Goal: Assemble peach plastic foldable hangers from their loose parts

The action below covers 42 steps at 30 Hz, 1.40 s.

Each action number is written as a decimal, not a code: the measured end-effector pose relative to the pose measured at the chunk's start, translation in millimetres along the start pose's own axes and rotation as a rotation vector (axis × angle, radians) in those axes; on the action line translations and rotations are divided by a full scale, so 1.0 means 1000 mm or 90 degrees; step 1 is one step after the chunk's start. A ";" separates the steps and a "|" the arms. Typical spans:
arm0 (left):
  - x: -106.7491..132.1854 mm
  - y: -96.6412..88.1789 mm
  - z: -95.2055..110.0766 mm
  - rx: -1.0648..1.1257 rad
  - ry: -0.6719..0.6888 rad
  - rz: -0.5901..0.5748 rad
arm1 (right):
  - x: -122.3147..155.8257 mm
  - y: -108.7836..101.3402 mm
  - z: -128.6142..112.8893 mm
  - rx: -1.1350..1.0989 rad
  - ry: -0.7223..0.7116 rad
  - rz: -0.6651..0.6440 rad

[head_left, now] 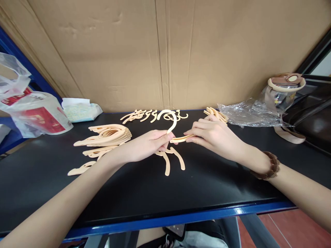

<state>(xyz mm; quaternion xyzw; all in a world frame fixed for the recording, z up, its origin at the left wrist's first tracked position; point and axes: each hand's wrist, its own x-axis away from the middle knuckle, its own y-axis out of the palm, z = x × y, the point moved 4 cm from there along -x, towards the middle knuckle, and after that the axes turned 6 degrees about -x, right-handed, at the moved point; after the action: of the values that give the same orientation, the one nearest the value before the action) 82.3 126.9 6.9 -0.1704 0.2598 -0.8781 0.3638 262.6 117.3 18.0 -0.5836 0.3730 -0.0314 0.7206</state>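
My left hand (148, 145) pinches the base of a cream plastic hanger hook (173, 120), whose curve rises above my fingers. My right hand (213, 136), fingers closed, grips the far end of a slim curved hanger arm (181, 139). The arm's other end meets the hook's base at my left fingertips; whether they are joined is hidden. Just below my left hand, curved hanger pieces (167, 164) lie on the black table (155, 196). To the left are a stack of folded hangers (111, 137) and a single folded hanger (81, 169).
Loose hooks and small pieces (139, 115) line the back edge, with a pile of hanger arms (216, 114) right of them. Clear plastic wrap (245, 113) and a bottle (283, 94) stand at right. A tissue pack (82, 112) and a bagged roll (43, 115) are left.
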 end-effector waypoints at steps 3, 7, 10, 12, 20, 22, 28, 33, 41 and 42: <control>0.001 0.002 0.000 0.005 -0.008 -0.039 | -0.001 -0.001 -0.001 -0.004 -0.023 -0.007; 0.004 0.005 0.004 -0.016 -0.013 -0.073 | -0.001 -0.003 -0.006 -0.019 -0.051 -0.022; 0.006 0.005 0.006 -0.015 -0.037 -0.089 | -0.001 -0.005 -0.008 0.000 -0.054 -0.006; 0.006 0.005 0.007 -0.016 -0.042 -0.096 | -0.001 -0.006 -0.009 0.003 -0.055 0.000; 0.008 0.004 0.006 -0.028 -0.058 -0.095 | 0.000 -0.003 -0.006 0.017 -0.061 0.002; 0.009 0.004 0.005 -0.033 -0.064 -0.098 | 0.000 -0.004 -0.005 0.027 -0.058 0.003; 0.006 0.006 0.000 0.002 -0.064 -0.107 | -0.001 -0.009 -0.003 0.043 -0.065 0.029; 0.006 0.005 0.001 0.017 -0.058 -0.091 | -0.001 -0.007 -0.004 0.053 -0.063 0.018; 0.006 0.008 0.003 0.019 -0.036 -0.131 | 0.000 -0.005 -0.005 0.042 -0.068 0.013; 0.006 0.009 0.003 0.021 -0.037 -0.133 | 0.000 -0.005 -0.005 0.040 -0.069 0.014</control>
<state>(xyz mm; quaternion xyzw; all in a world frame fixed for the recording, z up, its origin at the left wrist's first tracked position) 84.4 116.5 4.5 -0.2158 0.2153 -0.9101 0.2806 261.6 111.4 22.1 -0.5574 0.3383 -0.0034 0.7581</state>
